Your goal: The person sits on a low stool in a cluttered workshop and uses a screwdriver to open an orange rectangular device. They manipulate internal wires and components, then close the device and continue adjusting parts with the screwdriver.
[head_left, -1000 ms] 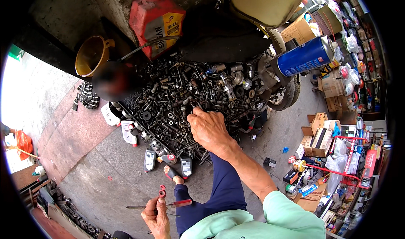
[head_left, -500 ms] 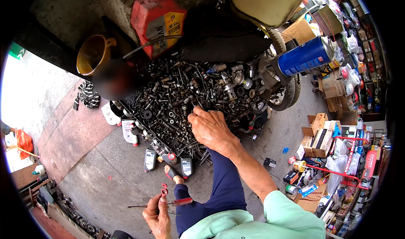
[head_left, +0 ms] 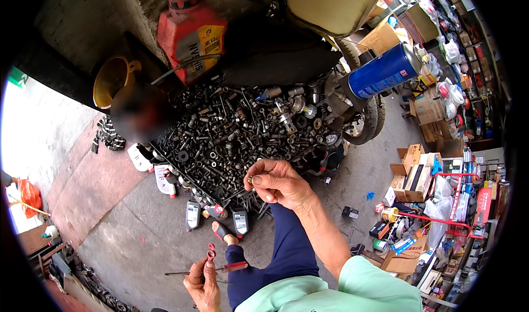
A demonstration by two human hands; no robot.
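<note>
My left hand (head_left: 201, 285) is closed around a screwdriver, its red handle (head_left: 236, 266) pointing right and its thin shaft to the left. Between thumb and finger of the same hand stands a small red part with a ring-shaped end (head_left: 211, 254). My right hand (head_left: 286, 186), palm turned partly up, pinches a small round metal piece, seemingly a nut (head_left: 250, 179). It is held over the near edge of a large heap of dark bolts, nuts and washers (head_left: 220, 133).
Behind the heap stand a red jug (head_left: 190, 33) and a yellow funnel (head_left: 113, 80). A blue spray can (head_left: 384, 72) lies beside a wheel (head_left: 369, 122) at right. Bottles (head_left: 240, 222) stand on the floor in front. Boxes (head_left: 413, 174) and loaded shelves line the right side.
My right hand has come up out of the bolt heap toward me and turned over, now with the small metal piece in its fingertips. The left hand keeps its hold, nearly still.
</note>
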